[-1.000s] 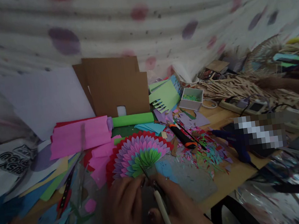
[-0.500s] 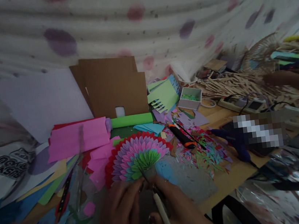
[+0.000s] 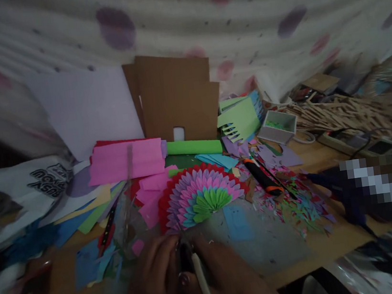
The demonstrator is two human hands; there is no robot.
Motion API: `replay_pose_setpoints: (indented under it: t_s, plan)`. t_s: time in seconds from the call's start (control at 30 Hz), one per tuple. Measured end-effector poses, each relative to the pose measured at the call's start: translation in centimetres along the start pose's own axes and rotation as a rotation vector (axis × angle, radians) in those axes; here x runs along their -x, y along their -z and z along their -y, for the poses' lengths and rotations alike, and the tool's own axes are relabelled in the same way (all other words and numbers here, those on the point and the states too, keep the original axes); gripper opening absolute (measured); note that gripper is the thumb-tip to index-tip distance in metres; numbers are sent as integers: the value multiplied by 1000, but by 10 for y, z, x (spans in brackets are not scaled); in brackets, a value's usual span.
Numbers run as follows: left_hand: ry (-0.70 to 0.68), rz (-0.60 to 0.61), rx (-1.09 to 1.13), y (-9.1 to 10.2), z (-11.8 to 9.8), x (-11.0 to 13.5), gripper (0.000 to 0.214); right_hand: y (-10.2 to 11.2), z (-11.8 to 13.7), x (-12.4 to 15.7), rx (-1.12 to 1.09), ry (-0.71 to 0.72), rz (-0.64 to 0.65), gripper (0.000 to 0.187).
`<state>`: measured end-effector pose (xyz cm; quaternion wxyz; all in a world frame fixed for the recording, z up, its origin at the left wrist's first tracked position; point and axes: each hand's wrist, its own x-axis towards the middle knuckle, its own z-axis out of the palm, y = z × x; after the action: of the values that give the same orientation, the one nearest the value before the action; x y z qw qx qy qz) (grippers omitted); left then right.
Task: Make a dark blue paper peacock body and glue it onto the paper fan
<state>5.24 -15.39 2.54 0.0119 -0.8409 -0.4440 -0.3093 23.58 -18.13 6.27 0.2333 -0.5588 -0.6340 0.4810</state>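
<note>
A layered paper fan of petals [image 3: 202,192], red outside, then purple, pink, blue and green, lies on a grey mat [image 3: 270,248]. Just in front of it, my right hand [image 3: 226,268] is closed round a tool with a pale curved handle [image 3: 204,283] and a dark pointed front. Its exact kind is hard to make out in the dim light. My left hand [image 3: 153,275] is closed beside the tool's front, fingertips pinched together. Whatever they hold is hidden. A small blue paper piece [image 3: 237,222] lies right of the hands.
Paper scraps [image 3: 301,205] surround an orange-and-black cutter [image 3: 263,176]. A glue gun [image 3: 348,194] lies at the right. Behind are pink paper [image 3: 125,161], a green roll [image 3: 194,147], brown cardboard [image 3: 178,98], a small white box [image 3: 277,126] and wooden sticks [image 3: 349,107].
The view has turned left, so the table things sit further right. The tool's point has drawn back from over the green petals to the fan's near edge. Both hands stay close together.
</note>
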Motion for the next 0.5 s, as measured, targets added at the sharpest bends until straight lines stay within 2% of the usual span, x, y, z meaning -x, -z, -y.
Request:
replay_pose_setpoints:
  t_s: [0.07, 0.17, 0.37, 0.5]
  plan:
    - [23, 17, -13, 1, 9, 8, 24, -4, 5, -8, 72, -20, 50, 30]
    - [25, -47, -74, 4, 18, 12, 29, -8, 11, -17, 122, -24, 92, 34]
    - [-5, -72, -73, 9, 19, 5, 36, -7, 17, -26, 122, -52, 132, 51]
    - [30, -88, -31, 8, 20, 2, 32, -7, 16, -28, 154, -93, 143, 53]
